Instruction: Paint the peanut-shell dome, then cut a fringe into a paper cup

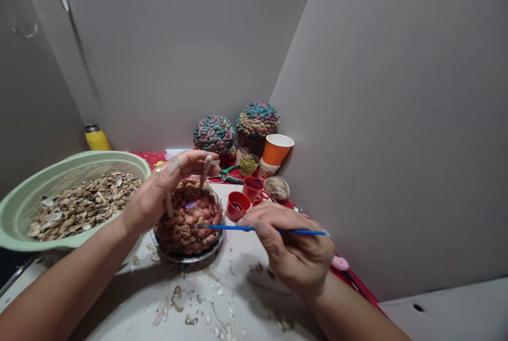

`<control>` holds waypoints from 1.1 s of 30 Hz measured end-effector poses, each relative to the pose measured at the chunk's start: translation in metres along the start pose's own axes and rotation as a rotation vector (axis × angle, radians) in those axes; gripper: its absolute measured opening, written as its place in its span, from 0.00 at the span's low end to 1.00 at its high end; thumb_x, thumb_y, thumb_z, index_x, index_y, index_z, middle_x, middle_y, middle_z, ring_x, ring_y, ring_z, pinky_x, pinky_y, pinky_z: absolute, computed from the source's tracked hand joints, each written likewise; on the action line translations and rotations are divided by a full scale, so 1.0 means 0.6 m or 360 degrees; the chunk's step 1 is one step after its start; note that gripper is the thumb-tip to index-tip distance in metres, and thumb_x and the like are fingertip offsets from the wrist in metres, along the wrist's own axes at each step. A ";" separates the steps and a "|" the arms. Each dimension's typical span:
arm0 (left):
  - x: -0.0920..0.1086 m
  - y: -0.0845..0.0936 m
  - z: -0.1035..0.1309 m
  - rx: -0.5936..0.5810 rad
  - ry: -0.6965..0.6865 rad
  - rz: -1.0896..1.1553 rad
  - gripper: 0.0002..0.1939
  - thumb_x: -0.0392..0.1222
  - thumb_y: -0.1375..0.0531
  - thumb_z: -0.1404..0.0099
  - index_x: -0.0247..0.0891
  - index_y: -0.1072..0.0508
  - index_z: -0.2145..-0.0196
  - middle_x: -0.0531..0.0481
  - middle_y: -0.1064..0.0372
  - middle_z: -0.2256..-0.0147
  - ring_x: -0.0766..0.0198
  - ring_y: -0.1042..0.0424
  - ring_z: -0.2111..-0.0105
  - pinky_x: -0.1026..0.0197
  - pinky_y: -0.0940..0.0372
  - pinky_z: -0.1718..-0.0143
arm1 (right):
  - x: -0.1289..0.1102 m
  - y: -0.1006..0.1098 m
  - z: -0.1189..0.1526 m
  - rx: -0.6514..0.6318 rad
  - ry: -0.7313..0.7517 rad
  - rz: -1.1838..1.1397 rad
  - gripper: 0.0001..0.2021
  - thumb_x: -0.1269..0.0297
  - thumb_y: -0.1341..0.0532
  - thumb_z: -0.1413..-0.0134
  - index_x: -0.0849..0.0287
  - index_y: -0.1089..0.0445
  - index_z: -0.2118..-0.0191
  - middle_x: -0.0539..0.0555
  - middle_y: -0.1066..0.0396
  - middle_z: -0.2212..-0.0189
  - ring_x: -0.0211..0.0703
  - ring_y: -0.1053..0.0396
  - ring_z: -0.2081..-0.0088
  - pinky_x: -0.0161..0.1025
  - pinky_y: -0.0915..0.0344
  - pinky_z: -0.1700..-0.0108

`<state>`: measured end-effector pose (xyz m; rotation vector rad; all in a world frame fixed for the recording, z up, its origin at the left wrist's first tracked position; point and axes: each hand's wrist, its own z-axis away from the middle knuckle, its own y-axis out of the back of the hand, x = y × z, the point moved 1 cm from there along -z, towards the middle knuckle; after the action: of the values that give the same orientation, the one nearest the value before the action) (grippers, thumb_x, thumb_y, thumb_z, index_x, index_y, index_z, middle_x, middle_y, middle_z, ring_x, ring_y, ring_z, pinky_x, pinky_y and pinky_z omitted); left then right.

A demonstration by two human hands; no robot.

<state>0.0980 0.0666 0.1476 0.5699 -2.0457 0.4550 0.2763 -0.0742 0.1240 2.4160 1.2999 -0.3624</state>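
Note:
My left hand [166, 182] reaches over a rounded, knobbly craft piece [198, 235] covered in reddish and tan shell-like bits. Its fingers bend lightly around the stick legs [205, 172] that rise from the piece; the thumb is mostly hidden. The piece rests in a shiny metal dish [186, 259], a purple spot [189, 205] on its upper side. Pinched in my right hand [293, 246] is a thin blue paintbrush [234, 228], its tip touching or almost touching the piece's surface. Small red cups [238, 204] with dark paint stand just beyond that hand.
At left, a green colander [75, 157] holds many shells, with a yellow bottle [97, 138] behind it. Two multicoloured knobbly domes [214, 134] stand at the back. Orange paper cups [277, 149], green-handled pliers [228, 175] and a twine ball [277, 188] sit nearby. Shell scraps litter the white tabletop [135, 304]; grey panels surround it.

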 end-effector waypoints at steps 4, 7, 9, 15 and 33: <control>0.003 -0.002 -0.003 0.0030 0.0009 -0.0018 0.33 0.73 0.45 0.34 0.46 0.19 0.49 0.42 0.19 0.52 0.43 0.25 0.49 0.42 0.36 0.44 | 0.014 0.010 0.002 -0.0023 0.0007 0.0087 0.08 0.77 0.38 0.37 0.58 0.26 0.64 0.53 0.23 0.74 0.41 0.24 0.72 0.38 0.26 0.67; 0.005 -0.004 -0.004 0.0026 0.0011 -0.0028 0.33 0.73 0.45 0.34 0.46 0.19 0.49 0.42 0.19 0.53 0.44 0.25 0.50 0.42 0.35 0.46 | 0.021 0.020 0.005 0.0040 -0.0055 0.0072 0.07 0.76 0.38 0.36 0.58 0.25 0.64 0.52 0.23 0.73 0.41 0.24 0.72 0.38 0.27 0.67; 0.006 -0.005 -0.005 0.0024 0.0020 -0.0038 0.33 0.74 0.45 0.34 0.46 0.19 0.49 0.43 0.19 0.53 0.43 0.25 0.49 0.42 0.35 0.46 | 0.018 0.021 0.002 -0.0022 -0.0060 -0.0008 0.07 0.75 0.38 0.35 0.58 0.25 0.64 0.53 0.22 0.72 0.43 0.23 0.71 0.39 0.25 0.66; 0.006 -0.004 -0.004 0.0031 0.0042 -0.0046 0.33 0.75 0.44 0.36 0.47 0.19 0.50 0.42 0.19 0.51 0.39 0.27 0.44 0.39 0.36 0.44 | 0.016 0.024 -0.010 -0.0198 -0.0003 0.0050 0.09 0.72 0.39 0.34 0.57 0.26 0.67 0.55 0.21 0.73 0.44 0.22 0.71 0.40 0.24 0.67; 0.005 -0.001 -0.004 0.0011 0.0033 -0.0016 0.30 0.71 0.43 0.34 0.49 0.18 0.50 0.46 0.19 0.55 0.41 0.26 0.47 0.38 0.38 0.43 | 0.034 0.041 -0.006 -0.0141 -0.0150 -0.0063 0.06 0.71 0.36 0.35 0.56 0.24 0.65 0.53 0.21 0.72 0.43 0.23 0.72 0.38 0.26 0.67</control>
<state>0.0990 0.0667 0.1514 0.5774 -2.0212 0.4605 0.3080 -0.0698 0.1242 2.2746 1.2967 -0.4158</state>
